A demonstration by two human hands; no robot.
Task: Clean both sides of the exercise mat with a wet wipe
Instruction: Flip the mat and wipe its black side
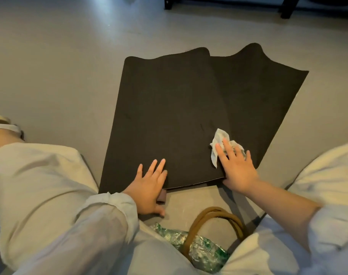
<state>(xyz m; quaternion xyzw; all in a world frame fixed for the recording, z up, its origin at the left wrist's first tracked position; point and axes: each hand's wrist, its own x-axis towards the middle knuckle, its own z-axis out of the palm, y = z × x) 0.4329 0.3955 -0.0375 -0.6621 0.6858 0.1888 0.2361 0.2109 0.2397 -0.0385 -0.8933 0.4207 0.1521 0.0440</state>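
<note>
From the head camera, looking down past the person's knees, a dark exercise mat point(169, 120) lies on the grey floor point(60, 66). It seems folded or doubled, one layer lying over another that juts out to the right, and both far edges ripple a little off the floor. The near edge sits just in front of the person.

The right hand point(237, 169) lies flat near the mat's near right corner, fingers straight and spread, pressing a crumpled pale wet wipe point(218, 143) against the mat. The wipe pokes out beyond the fingertips and to their left.

The left hand point(149, 185) rests palm down on the near edge of the mat, left of the other hand and well apart from it. Its fingers are straight and lie on the mat; the thumb reaches back onto the floor. A small brownish piece point(162, 196) shows just beside this hand at the mat's edge; I cannot tell what it is.

Nearer still, between the person's light trouser legs, a bag with tan handles point(212, 221) holds crinkled green and clear plastic point(201, 249). Dark furniture legs point(288, 8) stand at the far side of the floor.
</note>
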